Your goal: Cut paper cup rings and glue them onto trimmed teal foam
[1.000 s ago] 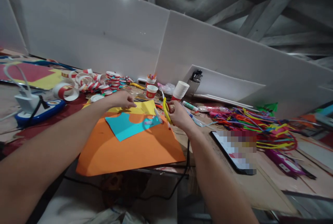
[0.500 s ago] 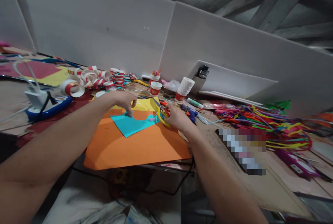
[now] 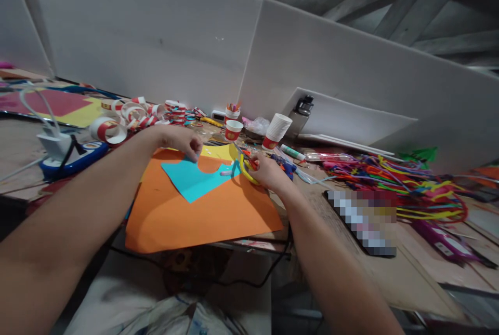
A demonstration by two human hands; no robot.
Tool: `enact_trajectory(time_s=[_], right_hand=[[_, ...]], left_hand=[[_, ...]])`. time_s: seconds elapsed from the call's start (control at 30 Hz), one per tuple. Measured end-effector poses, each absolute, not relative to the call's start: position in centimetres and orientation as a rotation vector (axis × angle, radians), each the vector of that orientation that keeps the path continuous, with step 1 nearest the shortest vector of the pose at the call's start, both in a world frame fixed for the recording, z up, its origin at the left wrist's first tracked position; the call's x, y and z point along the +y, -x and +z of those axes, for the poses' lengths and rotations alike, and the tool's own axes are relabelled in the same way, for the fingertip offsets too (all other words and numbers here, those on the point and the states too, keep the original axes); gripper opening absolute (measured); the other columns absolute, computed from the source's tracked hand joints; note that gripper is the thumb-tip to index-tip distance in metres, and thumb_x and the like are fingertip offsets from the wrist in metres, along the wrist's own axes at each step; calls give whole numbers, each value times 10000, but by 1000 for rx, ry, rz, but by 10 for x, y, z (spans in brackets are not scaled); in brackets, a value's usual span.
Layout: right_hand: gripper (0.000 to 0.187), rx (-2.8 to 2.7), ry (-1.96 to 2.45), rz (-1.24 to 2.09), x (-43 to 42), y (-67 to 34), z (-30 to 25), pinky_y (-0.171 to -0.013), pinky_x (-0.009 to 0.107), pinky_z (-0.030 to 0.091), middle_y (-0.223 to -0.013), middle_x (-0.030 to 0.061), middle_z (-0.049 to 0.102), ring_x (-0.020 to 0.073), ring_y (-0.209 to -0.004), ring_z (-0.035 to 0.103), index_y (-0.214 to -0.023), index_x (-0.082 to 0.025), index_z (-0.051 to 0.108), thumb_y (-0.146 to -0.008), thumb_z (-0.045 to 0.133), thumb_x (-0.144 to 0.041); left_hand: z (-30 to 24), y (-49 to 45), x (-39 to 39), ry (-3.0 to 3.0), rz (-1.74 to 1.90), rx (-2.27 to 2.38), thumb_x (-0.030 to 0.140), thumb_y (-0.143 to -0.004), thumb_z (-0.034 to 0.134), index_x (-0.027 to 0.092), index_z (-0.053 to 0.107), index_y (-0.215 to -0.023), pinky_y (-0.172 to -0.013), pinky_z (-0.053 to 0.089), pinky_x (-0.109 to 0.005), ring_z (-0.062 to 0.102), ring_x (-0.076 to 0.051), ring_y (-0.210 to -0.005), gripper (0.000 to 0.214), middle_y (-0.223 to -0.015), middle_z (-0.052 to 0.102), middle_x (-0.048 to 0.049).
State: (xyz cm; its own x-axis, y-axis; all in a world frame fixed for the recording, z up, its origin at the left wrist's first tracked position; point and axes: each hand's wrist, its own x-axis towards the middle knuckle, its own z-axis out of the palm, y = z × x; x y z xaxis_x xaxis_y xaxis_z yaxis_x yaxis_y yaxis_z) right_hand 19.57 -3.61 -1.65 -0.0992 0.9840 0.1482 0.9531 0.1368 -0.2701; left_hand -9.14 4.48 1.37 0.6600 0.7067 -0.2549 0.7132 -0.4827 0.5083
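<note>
A piece of turquoise paper (image 3: 191, 184) with a curved notch in its upper edge lies over a large orange sheet (image 3: 198, 223). My left hand (image 3: 183, 141) is closed in a pinch at the upper edge of the turquoise paper, left of the notch. In my right hand (image 3: 268, 170) is a pair of scissors with yellow handles (image 3: 246, 173), its blades pointing away to the upper left. The scissors are close to the turquoise paper's right corner. Beside that corner rests a small whitish piece (image 3: 225, 173). Yellow paper (image 3: 214, 152) shows behind the orange sheet.
Paper cups (image 3: 233, 130) and a cup stack (image 3: 277, 130) stand behind, near a dark bottle (image 3: 302, 114). Curled cup strips (image 3: 109, 130) and a blue power strip (image 3: 74, 161) are at left. Pipe cleaners (image 3: 397, 184) and a blurred-out flat object (image 3: 358, 223) occupy the right.
My left fingers have drawn together into a pinch and risen slightly. The turquoise paper has shifted a little left. My right hand still holds the scissors, turned slightly.
</note>
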Motion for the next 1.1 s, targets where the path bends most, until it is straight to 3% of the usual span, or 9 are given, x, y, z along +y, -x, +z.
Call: enact_trajectory(time_s=[0.33,0.53,0.8,0.97,1.1], right_hand=[[343,-2031,1914,182,-36,-194,-14,-626,244,385,-965,92,691,199,-817,618,-1086,-173,594,-781,643,-324],[358,-1986,1811,208,-41,-190,-9,-642,242,392,-911,66,685,169,-780,605,-1114,-165,614,-767,641,-250],[362,-1973,1788,232,-41,-190,-12,-623,250,396,-846,51,662,157,-707,578,-1105,-164,612,-762,653,-273],[379,-1909,1728,289,-43,-189,-9,-581,233,398,-806,23,626,125,-638,534,-1129,-165,597,-759,644,-227],[351,-1853,1616,397,-44,-187,-7,-511,208,378,-745,-14,585,104,-574,501,-1108,-181,578,-762,615,-228]], left_hand=[[-7,86,61,-2355,366,1315,303,-653,615,169,676,-694,-613,373,-232,557,-144,-668,153,-686,652,-16],[-1,81,55,-2250,458,1242,391,-717,614,161,696,-819,-600,379,-232,539,-128,-642,264,-739,652,-24],[-10,77,54,-2253,333,1127,334,-652,676,166,717,-809,-615,378,-241,560,-137,-631,234,-742,678,-33],[-17,74,56,-2338,437,1158,332,-619,722,194,740,-837,-649,400,-232,620,-165,-743,258,-853,726,-40],[-11,66,47,-2182,729,1280,427,-700,683,168,706,-669,-573,391,-235,578,-144,-609,262,-654,670,-39]])
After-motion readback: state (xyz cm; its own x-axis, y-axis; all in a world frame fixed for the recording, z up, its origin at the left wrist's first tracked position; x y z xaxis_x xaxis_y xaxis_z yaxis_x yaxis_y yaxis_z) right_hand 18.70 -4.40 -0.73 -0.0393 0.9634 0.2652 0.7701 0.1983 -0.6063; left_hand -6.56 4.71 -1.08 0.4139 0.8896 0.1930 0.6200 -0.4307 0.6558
